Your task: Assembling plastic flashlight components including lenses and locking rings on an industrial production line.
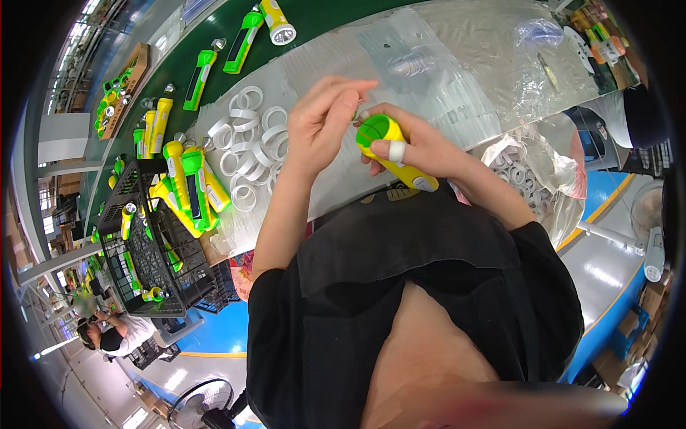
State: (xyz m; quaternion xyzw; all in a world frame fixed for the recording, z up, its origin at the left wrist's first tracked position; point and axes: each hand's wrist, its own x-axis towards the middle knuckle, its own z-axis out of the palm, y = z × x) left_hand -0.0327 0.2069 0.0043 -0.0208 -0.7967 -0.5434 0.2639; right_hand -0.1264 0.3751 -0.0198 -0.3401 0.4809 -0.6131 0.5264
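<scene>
My right hand [421, 146] grips a yellow flashlight [391, 149] with a green head, its open front end turned up toward me. White tape wraps one finger of that hand. My left hand [323, 123] hovers over the flashlight's head, fingertips pinched at its rim on something too small to make out. Both hands are above a worktable covered in clear plastic sheet [443, 71].
A pile of white plastic rings [246, 146] lies left of my hands. A black crate [146, 243] holds yellow and green flashlights, more lie on the green conveyor belt [214, 43]. A clear bag of rings [532, 175] sits at right. Another person [118, 332] works far left.
</scene>
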